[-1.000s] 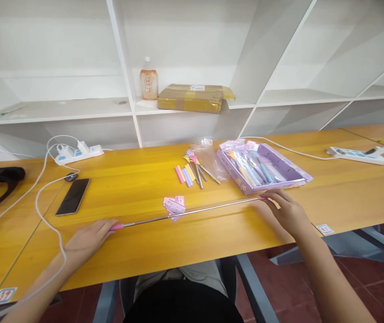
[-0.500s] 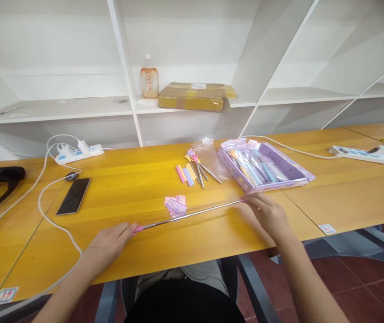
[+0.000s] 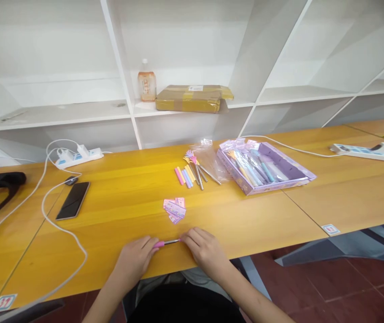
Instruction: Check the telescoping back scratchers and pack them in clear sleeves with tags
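Seemingly collapsing the metal rod | near the table's front edge, my left hand grips its pink handle, my right hand pinches its other end | next move likely needs straight alignment

Rod: between left hand and right hand, near the front edge of the table
Cards: behind the rod, overlapping
Tubes: behind the cards, left of the sticks
Bag: between sticks and tray
Packets: in the tray, toward its left side
Phone: left on the table, in front of a power strip
Second strip: right of the tray, toward the back
Bottle: on the shelf behind, left of the box
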`<state>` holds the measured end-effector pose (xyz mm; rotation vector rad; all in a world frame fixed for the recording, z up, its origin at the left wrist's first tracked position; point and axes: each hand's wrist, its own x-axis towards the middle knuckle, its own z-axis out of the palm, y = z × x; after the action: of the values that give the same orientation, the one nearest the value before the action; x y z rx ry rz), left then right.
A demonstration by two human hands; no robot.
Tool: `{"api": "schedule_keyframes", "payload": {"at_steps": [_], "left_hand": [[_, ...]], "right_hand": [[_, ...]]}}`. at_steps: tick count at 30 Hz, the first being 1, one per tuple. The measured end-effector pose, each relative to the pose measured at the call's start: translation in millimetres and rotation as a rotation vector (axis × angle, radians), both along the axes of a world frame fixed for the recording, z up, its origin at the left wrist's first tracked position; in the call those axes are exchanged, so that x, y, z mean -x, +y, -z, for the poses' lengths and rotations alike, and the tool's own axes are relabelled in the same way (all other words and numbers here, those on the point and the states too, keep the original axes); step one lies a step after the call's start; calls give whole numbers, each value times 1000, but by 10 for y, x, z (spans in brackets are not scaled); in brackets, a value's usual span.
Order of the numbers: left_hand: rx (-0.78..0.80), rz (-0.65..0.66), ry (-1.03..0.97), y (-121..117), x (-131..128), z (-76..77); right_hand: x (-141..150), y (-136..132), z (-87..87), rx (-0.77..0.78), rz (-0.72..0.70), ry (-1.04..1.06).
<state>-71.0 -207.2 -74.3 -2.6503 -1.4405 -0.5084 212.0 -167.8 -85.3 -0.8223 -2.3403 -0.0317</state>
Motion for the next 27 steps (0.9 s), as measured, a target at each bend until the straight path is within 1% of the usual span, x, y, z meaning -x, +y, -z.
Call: {"api": "schedule_keyframes", "payload": {"at_steps": [3,9,11,14,16,18,20,24,27], "left_hand": [[21,-9,-83,11,-27,41],[111,-57,-137,17,-71,-16],[106,-56,-99,10,-51,-3],[65,-42,41,-8,-19,41],[64,-36,118,-23,-12,52],[97,-44,148,-38,-21,27],[141,-61,157,-50,-43,-29],[200,-43,197,-69,-104,-133],[244,-18,208,-79,-158,-125]], "right_hand": [[12,19,51,23,16,52],[45,31,34,39,62,59],[55,27,29,19,63,66],[56,19,34,13,63,66],[51,13,43,13,55,63],[48,9,50,7,45,64],[48,8,47,2,49,71],[35,7,-14,-4,58,62],[14,-6,-88,-19,54,45]]}}
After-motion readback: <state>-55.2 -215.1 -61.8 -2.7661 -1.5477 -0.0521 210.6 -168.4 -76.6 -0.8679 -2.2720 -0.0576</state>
